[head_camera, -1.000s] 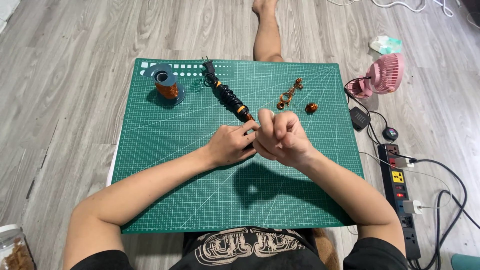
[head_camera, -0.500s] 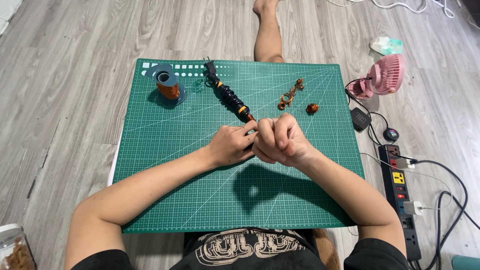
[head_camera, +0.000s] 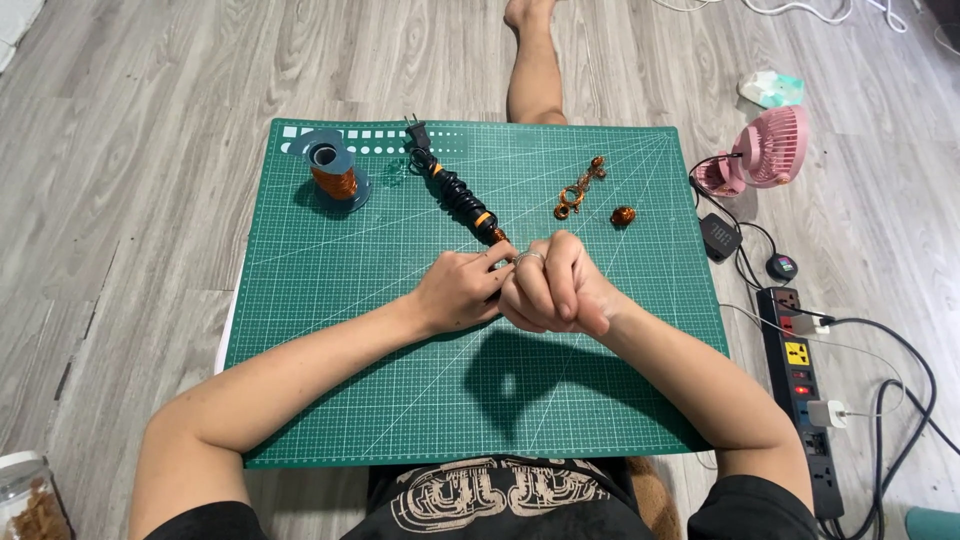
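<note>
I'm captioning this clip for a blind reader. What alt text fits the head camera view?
Two bare hands, left hand and right hand, meet over a green cutting mat, pinching the end of a black coiled cord wrapped with copper wire. A spool of copper wire and small copper pieces lie beyond.

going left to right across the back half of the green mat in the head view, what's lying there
spool of copper wire → black coiled cord with a plug → twisted copper wire piece → small copper bead, then off the mat the pink fan
</note>
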